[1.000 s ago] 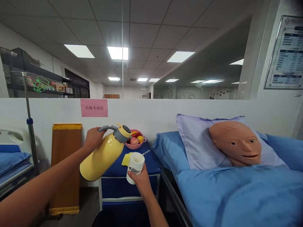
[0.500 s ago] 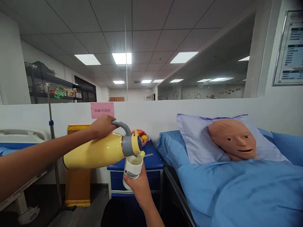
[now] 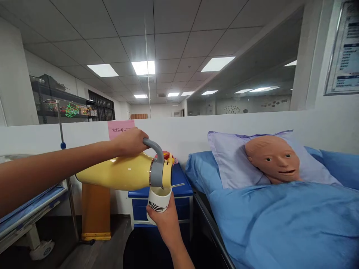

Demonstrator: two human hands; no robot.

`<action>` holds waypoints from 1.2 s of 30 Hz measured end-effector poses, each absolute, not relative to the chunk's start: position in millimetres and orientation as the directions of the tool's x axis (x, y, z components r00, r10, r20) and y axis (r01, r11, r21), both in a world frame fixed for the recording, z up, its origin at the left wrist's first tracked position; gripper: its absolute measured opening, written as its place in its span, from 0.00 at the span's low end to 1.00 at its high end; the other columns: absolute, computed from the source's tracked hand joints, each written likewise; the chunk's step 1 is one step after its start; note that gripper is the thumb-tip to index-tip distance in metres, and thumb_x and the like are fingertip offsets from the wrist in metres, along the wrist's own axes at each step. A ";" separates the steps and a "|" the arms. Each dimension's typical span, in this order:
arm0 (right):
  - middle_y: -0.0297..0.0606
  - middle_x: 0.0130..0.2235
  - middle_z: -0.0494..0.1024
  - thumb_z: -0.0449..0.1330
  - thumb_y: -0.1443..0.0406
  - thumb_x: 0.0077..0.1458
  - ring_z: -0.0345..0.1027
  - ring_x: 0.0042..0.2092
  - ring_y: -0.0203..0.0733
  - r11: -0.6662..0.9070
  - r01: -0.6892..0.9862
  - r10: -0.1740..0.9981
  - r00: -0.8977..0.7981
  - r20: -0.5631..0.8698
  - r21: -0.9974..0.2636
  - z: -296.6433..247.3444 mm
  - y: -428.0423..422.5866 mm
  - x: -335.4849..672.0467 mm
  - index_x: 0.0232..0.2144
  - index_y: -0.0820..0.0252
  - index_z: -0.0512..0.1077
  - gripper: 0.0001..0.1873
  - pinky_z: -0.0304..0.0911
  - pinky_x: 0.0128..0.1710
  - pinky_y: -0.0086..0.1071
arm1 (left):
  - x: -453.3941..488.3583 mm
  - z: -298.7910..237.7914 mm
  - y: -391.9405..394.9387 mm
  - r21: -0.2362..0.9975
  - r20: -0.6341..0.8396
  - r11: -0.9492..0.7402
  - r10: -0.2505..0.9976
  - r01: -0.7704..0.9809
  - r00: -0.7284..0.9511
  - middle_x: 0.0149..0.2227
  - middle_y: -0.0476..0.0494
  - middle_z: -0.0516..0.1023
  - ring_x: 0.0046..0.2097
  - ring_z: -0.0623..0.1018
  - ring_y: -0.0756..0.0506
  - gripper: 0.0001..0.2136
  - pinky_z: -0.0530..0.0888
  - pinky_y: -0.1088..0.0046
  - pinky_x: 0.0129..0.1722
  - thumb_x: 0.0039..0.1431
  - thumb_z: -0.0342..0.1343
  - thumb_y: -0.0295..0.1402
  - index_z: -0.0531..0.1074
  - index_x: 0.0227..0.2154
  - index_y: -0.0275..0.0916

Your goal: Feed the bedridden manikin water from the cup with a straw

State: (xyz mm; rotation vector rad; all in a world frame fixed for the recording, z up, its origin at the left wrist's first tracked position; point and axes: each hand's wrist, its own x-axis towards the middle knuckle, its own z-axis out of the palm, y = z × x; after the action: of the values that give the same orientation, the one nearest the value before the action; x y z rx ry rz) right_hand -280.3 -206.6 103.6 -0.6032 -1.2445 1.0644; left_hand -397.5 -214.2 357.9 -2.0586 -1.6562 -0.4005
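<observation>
My left hand (image 3: 131, 142) is closed around the grey handle of a yellow thermos jug (image 3: 120, 172). The jug lies almost level, its spout end to the right, right over the mouth of a white cup (image 3: 158, 200) with black stripes. My right hand (image 3: 165, 215) wraps the cup from below and the right, thumb on its front. A thin pale stick (image 3: 177, 185) shows beside the cup's rim; where its other end lies is hidden. Whether liquid is flowing I cannot tell.
Behind the cup stands a blue bedside cabinet (image 3: 179, 179) with a pink basket (image 3: 175, 160) of fruit, partly hidden. On the right, a manikin head (image 3: 273, 158) rests on a pillow (image 3: 227, 164) above a blue quilt (image 3: 280, 224). A drip stand (image 3: 66, 168) is at left.
My left hand has raised the jug's rear and shifted it slightly right, bringing it closer to level and its spout tighter over the cup. The cup has barely moved. The view has shifted slightly.
</observation>
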 end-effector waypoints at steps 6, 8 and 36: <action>0.33 0.36 0.77 0.67 0.65 0.36 0.70 0.35 0.41 0.453 -0.278 0.883 0.010 0.469 -0.847 103.8 -210.1 -278.9 0.44 0.57 0.65 0.29 0.65 0.37 0.34 | -387.5 364.8 -210.9 -0.215 0.447 -0.207 0.848 0.955 0.284 0.18 0.46 0.68 0.21 0.63 0.51 0.15 0.57 0.71 0.22 0.51 0.49 0.40 0.68 0.15 0.39; 0.33 0.36 0.77 0.67 0.65 0.35 0.70 0.36 0.42 0.450 -0.260 0.886 0.011 0.464 -0.854 103.3 -209.5 -277.5 0.43 0.56 0.65 0.29 0.65 0.38 0.34 | -384.4 364.6 -210.4 -0.231 0.433 -0.204 0.854 0.951 0.288 0.20 0.45 0.69 0.21 0.64 0.50 0.15 0.57 0.71 0.23 0.52 0.49 0.41 0.70 0.17 0.39; 0.32 0.32 0.76 0.69 0.63 0.37 0.69 0.33 0.41 0.407 -0.305 0.905 0.007 0.425 -0.861 103.0 -208.7 -269.0 0.40 0.57 0.65 0.26 0.66 0.33 0.33 | -352.0 371.0 -193.0 -0.362 0.306 -0.280 0.865 0.889 0.397 0.21 0.45 0.69 0.23 0.64 0.50 0.14 0.57 0.71 0.24 0.52 0.49 0.40 0.72 0.19 0.39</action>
State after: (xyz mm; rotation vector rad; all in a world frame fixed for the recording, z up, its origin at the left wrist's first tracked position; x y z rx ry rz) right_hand -269.0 -208.7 103.0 -0.6434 -1.2019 1.0565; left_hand -352.0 -193.0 371.0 -2.1848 -1.4984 -0.0677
